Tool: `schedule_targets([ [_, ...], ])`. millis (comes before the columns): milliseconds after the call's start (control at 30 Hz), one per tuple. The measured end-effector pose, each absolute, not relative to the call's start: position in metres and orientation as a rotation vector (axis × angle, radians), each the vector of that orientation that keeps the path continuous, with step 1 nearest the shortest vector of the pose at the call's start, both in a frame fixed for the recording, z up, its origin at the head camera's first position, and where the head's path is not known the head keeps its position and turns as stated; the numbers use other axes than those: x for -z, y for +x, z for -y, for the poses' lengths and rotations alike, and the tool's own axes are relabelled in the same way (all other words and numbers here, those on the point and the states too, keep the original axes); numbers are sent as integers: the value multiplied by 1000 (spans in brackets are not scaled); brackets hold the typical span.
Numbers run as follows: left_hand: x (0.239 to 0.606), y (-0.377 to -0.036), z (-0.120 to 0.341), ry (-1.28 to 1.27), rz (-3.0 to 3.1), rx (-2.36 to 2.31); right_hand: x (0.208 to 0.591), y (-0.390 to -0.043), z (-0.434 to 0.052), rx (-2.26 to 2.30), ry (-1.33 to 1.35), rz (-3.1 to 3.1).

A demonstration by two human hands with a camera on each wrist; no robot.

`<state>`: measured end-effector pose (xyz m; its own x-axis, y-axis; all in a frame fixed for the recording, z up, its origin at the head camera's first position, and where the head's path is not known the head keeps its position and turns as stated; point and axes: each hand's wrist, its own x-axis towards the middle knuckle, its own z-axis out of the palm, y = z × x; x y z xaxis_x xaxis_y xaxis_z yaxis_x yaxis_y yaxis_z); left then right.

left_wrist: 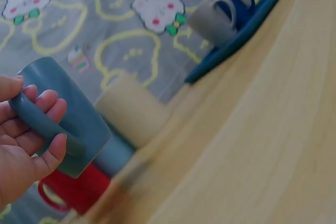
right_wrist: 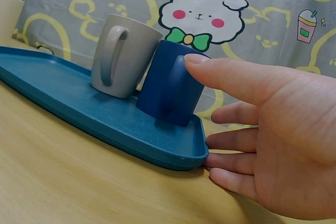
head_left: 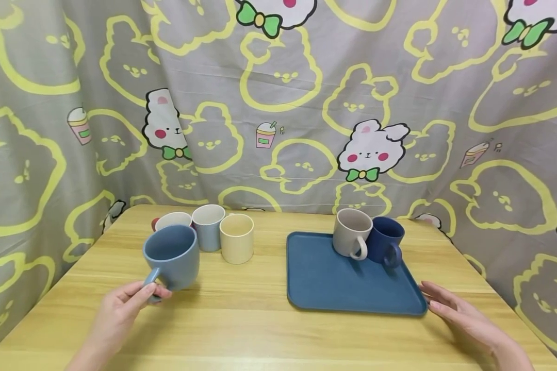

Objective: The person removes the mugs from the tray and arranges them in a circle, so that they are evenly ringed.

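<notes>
My left hand grips a blue-grey mug by its handle, holding it upright above the left part of the table. Behind that mug stand a red mug with a white inside, a light blue mug and a cream mug. At the right, my right hand has its fingers extended, with fingertips right at the edge of a blue tray. A light grey mug and a dark blue mug stand side by side at the tray's back right.
The wooden table carries everything. A grey curtain with yellow cartoon outlines hangs close behind the table's back edge and along both sides. Bare wood lies between the cream mug and the tray.
</notes>
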<state>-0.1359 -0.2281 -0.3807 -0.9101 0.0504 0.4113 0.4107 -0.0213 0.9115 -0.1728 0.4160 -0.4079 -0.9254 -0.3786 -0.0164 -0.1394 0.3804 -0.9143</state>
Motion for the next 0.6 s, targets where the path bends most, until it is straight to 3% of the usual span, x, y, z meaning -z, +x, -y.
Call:
schedule_targets([
  [167,388,-137,242,-339,2092,1948,407,-172,-416,1574,-460,-2402],
  [600,406,-144,256,-303,2006,2045,406,-173,-415,1564,-439,-2387],
])
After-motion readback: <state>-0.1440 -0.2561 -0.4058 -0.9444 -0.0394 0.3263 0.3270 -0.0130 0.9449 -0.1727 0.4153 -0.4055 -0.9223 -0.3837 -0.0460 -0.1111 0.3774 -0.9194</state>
